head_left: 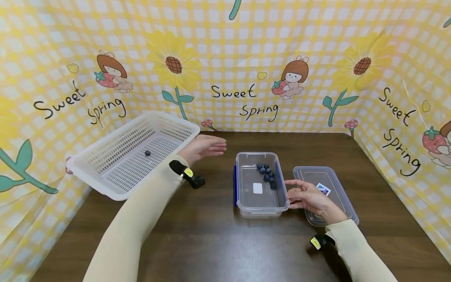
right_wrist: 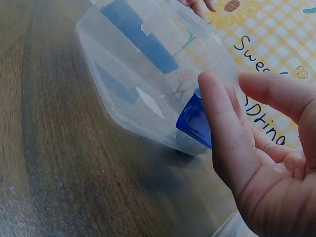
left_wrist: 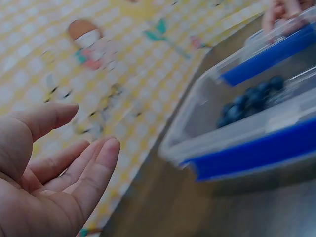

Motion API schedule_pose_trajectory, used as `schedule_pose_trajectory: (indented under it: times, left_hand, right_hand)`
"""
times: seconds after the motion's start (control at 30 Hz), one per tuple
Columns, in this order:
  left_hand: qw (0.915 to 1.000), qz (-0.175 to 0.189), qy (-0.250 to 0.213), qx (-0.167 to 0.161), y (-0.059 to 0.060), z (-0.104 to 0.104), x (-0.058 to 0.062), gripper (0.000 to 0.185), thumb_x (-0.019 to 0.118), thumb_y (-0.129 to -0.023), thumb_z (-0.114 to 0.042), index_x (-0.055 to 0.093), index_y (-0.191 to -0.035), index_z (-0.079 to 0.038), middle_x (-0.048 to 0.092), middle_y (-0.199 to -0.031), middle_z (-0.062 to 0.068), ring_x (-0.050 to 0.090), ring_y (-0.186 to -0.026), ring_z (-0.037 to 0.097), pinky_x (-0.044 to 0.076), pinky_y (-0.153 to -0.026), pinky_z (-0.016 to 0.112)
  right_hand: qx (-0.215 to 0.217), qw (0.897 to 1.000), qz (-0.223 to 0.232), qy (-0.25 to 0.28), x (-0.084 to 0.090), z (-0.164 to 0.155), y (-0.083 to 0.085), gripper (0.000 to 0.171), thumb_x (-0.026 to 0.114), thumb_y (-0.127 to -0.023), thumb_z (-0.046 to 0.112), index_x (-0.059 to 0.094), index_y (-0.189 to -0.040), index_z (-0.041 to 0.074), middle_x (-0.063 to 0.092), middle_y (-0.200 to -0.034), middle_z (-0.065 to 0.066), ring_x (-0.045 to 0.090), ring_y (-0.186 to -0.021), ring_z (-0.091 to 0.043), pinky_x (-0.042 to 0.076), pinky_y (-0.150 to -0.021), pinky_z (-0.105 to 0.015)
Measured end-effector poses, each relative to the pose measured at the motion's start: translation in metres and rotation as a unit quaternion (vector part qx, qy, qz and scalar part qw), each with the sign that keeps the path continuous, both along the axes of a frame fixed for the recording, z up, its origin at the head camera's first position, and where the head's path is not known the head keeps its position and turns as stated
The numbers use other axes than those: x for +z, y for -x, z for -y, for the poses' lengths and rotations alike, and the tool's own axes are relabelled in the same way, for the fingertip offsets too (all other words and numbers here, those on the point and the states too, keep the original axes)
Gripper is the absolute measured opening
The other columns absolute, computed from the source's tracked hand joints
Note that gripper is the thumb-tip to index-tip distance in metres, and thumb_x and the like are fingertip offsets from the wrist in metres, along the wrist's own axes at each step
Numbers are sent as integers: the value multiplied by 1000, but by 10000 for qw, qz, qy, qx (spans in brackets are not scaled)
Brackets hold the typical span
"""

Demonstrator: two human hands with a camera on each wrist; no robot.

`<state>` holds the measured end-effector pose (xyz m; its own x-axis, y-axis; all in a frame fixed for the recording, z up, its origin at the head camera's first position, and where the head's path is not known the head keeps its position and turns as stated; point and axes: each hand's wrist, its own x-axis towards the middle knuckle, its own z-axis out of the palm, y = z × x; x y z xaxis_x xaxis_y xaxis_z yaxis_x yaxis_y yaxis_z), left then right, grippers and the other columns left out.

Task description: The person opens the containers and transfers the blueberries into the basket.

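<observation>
A clear plastic food container (head_left: 258, 201) with blue side clips stands in the middle of the table, lidless. Several blueberries (head_left: 266, 177) lie along its right side. My right hand (head_left: 310, 199) touches the container's right wall with extended fingers, beside a blue clip (right_wrist: 193, 120) that sticks out. Thumb and index finger are spread apart there. My left hand (head_left: 204, 148) hovers palm inward at the basket's right rim, fingers loosely straight, holding nothing. A single blueberry (head_left: 147, 153) lies in the white slotted basket (head_left: 116, 192) at the left.
The clear lid (head_left: 332, 176) with a small label lies flat right of the container, partly behind my right hand. Yellow checked cloth (head_left: 225, 58) walls in the back and sides of the dark wooden table (head_left: 211, 243).
</observation>
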<state>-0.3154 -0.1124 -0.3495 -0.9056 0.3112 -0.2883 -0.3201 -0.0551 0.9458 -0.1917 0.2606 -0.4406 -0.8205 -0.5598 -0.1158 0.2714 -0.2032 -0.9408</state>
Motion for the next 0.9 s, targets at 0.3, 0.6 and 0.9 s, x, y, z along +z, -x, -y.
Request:
schedule_pose_trajectory:
  times: [0.3,0.6,0.9]
  left_hand:
    - [9978,54,171,-630,-20,-52,-13,34,55,-100,1,52,-131,17,53,-134,34,56,-123,41,56,-95,40]
    - [9837,378,572,-1663,-37,-92,-23,31,54,-99,6,54,-128,19,51,-135,35,50,-127,45,46,-106,48]
    - [9732,765,1201,-1805,-42,-130,-45,34,66,-94,-2,59,-124,14,59,-126,32,60,-117,39,57,-92,40]
  right_hand:
    - [-6,10000,35,-58,3,3,2,33,48,-99,-8,52,-127,9,72,-92,-6,70,-82,-17,62,-76,-34]
    - [95,9999,34,76,4,4,1,33,47,-99,-9,52,-126,10,73,-93,-8,71,-83,-18,62,-77,-35]
    - [7,10000,-53,-56,2,2,-1,32,47,-100,-7,56,-122,15,71,-91,-4,70,-83,-17,62,-77,-34]
